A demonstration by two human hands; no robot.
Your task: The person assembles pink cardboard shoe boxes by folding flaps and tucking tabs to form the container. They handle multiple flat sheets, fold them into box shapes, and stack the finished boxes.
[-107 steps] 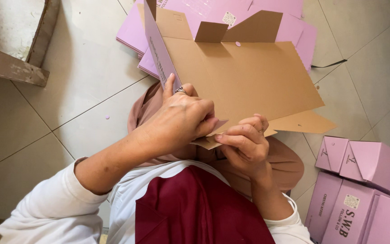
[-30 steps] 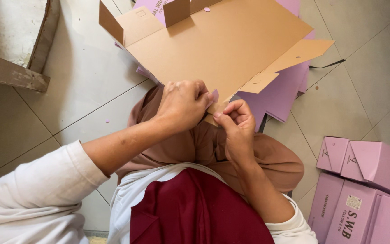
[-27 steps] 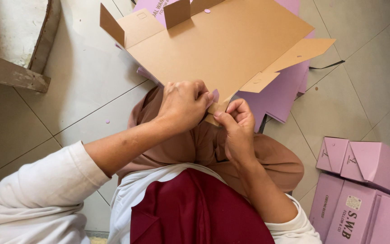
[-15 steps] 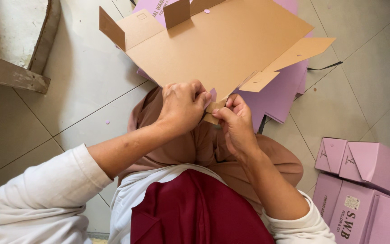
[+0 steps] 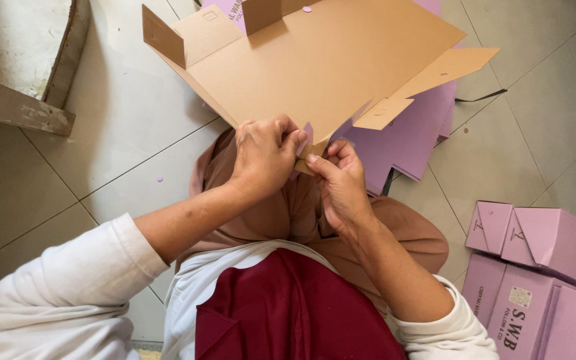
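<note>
Both hands pinch the near corner of a flat cardboard box blank [image 5: 321,67]: left hand [image 5: 265,157] and right hand [image 5: 341,183] closed on its small tab. The sheet fans out beyond them, seemingly light, stiff, best gripped along fold lines. Finished pink boxes [image 5: 541,267] sit right of the hands.

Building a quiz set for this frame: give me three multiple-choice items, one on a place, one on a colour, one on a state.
1. Where are the finished pink boxes?
A. lower right floor
B. on the lap
C. upper left

2. What colour is the inner face of the flat box being held?
A. white
B. brown
C. green

3. How is that box held?
A. left hand only
B. lying untouched
C. left hand and right hand pinch its near edge

Answers: 1 A, they sit on the tiles at lower right. 2 B, the inside is plain brown card. 3 C, both thumbs press the edge.
</note>
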